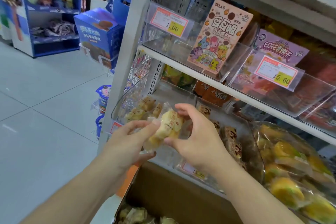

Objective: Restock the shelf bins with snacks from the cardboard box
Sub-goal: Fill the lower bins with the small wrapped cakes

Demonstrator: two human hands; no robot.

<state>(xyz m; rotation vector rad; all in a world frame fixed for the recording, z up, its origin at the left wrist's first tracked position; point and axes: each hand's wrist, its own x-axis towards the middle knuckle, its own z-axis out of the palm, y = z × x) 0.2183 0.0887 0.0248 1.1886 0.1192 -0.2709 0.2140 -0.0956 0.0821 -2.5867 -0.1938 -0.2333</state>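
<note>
My left hand [131, 138] and right hand [196, 136] both pinch a clear-wrapped yellow cake packet [169, 129] before the clear plastic shelf bin [127, 107]; its red print is too blurred to read. The brown cardboard box [174, 192] below is cut off. A pink carton [220, 36] reads "TALA'S"; yellow price tags [175, 28] read "1.00" and "15.60".

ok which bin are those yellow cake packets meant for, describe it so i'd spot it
Find the white shelf upright at the aisle end. Beside it on the lower shelf, just behind both hands, sits a clear bin, already part-filled with wrapped yellow cakes like the packet being held. The bin to its right holds brown-and-white packs instead.
</note>
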